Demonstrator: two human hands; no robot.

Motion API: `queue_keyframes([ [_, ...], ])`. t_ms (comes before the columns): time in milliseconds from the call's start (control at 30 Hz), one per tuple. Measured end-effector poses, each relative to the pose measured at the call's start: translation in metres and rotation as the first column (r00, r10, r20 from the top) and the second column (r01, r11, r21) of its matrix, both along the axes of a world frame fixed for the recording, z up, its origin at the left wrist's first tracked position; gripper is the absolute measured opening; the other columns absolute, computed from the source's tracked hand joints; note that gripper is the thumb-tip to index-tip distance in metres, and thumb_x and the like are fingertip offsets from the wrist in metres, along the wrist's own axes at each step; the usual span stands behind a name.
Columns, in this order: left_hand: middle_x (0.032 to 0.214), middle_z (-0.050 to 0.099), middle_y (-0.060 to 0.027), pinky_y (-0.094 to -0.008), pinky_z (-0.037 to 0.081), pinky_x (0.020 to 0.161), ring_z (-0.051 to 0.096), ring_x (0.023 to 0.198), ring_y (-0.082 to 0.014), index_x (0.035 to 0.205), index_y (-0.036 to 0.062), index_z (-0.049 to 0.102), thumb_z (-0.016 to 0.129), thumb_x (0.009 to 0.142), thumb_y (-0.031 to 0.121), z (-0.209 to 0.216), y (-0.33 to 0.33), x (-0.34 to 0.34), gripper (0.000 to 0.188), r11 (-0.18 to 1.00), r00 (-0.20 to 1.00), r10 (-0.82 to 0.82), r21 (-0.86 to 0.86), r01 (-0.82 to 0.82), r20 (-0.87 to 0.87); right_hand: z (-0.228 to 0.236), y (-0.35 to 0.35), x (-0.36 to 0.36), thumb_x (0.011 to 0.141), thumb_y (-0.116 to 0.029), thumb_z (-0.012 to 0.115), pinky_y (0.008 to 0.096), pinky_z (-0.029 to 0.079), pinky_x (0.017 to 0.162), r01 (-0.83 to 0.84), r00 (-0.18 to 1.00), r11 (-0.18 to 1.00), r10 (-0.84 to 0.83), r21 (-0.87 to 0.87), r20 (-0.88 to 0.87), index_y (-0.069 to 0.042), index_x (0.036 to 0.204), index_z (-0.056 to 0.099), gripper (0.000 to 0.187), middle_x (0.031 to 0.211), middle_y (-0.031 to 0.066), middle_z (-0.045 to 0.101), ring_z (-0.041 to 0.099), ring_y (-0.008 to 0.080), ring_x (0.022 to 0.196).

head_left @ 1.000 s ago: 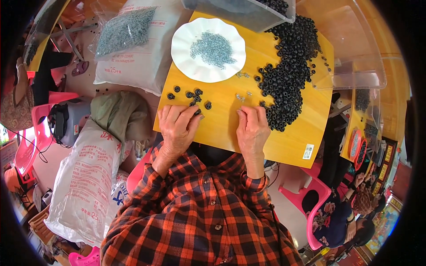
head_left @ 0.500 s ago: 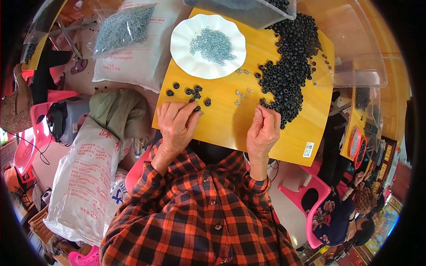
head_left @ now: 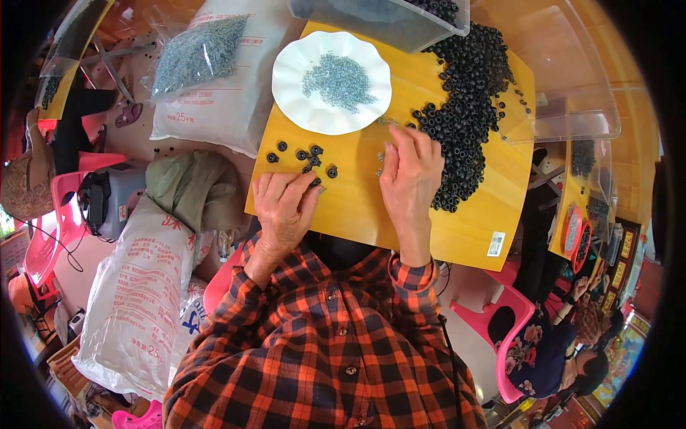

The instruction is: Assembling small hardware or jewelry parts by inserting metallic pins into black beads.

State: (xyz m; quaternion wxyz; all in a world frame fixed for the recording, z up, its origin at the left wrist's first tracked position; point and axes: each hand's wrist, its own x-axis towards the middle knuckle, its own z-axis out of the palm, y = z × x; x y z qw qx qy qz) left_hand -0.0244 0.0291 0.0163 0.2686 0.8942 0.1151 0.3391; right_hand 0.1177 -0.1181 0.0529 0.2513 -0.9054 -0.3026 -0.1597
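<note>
My left hand (head_left: 282, 211) rests at the near left of the yellow table, thumb and fingers closed on a small black ring-shaped part (head_left: 315, 182). Just beyond its fingertips lie several loose black round parts (head_left: 315, 161) with holes in them. My right hand (head_left: 413, 171) hovers with thumb and forefinger apart beside a few tiny clear pieces (head_left: 380, 155); its fingertips are near another small group of them (head_left: 386, 121). A scalloped white plate (head_left: 293, 104) behind carries a heap of small clear bluish pieces (head_left: 336, 82). Right of my right hand spreads a big pile of black parts (head_left: 464, 136).
A clear plastic bin (head_left: 379, 25) stands at the table's far edge. White sacks (head_left: 136, 293) lie left of the table, with a bag of clear pieces (head_left: 204, 53) on one. A pink chair (head_left: 511, 322) and another person (head_left: 547, 350) are at the right.
My right hand has moved forward and left, away from the black pile's near edge toward the tiny clear pieces, its thumb and forefinger parting. The left hand stays almost in place.
</note>
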Motion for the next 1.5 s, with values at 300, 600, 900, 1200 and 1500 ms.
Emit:
queue_keyframes([
  [300,0.083,0.06,-0.0043,-0.0364,0.039,0.071,0.055,0.078,-0.0238,0.093,0.0068,0.069,0.078,0.067,0.005,0.0,-0.001,-0.004,0.028,0.999,1.0,0.009,-0.036,-0.009,-0.014,-0.022,0.023,0.025,0.076,-0.02,0.075,0.0434,0.039,0.085,0.105,0.994,0.99,-0.106,-0.091,-0.001,-0.012,0.105,0.068,0.03,0.105,0.0032,0.057,0.053,0.0267,0.101],
  [600,0.088,0.058,-0.0034,-0.0372,0.04,0.074,0.053,0.081,-0.0238,0.096,0.0085,0.07,0.078,0.068,0.009,0.018,0.016,0.02,0.029,0.998,0.998,0.053,0.041,-0.054,0.029,-0.024,0.02,0.024,0.076,-0.022,0.075,0.0426,0.039,0.083,0.114,0.993,0.987,-0.114,-0.109,0.006,-0.013,0.089,0.071,0.017,0.103,0.0018,0.058,0.053,0.0259,0.099],
  [900,0.084,0.053,-0.0017,-0.039,0.038,0.079,0.052,0.085,-0.0225,0.094,0.0154,0.072,0.075,0.073,0.014,0.017,0.035,0.061,0.021,0.984,0.994,0.042,0.178,-0.023,-0.103,-0.017,-0.002,0.016,0.075,-0.012,0.074,0.0417,0.039,0.086,0.093,0.993,0.995,-0.096,-0.041,-0.069,-0.012,0.093,0.069,0.019,0.105,0.001,0.059,0.053,0.026,0.102],
  [1200,0.087,0.054,-0.003,-0.0402,0.038,0.083,0.052,0.088,-0.024,0.091,0.0139,0.072,0.065,0.074,0.008,0.01,0.046,0.066,0.019,0.989,0.995,0.028,0.145,-0.014,-0.091,-0.008,-0.01,0.012,0.075,0.001,0.07,0.037,0.049,0.074,0.092,0.995,0.989,-0.088,0.116,-0.04,-0.005,0.086,0.069,0.013,0.093,0.0057,0.065,0.06,0.0259,0.085],
  [1500,0.093,0.056,-0.0074,-0.0386,0.04,0.08,0.052,0.09,-0.0261,0.096,0.008,0.069,0.07,0.075,0.006,0.02,0.031,0.063,0.021,0.998,0.999,0.036,0.043,-0.036,0.003,-0.001,-0.042,-0.002,0.077,0.003,0.069,0.0363,0.048,0.077,0.168,0.986,0.98,-0.168,0.105,-0.012,-0.002,0.088,0.069,0.012,0.093,0.0099,0.066,0.06,0.0272,0.086],
])
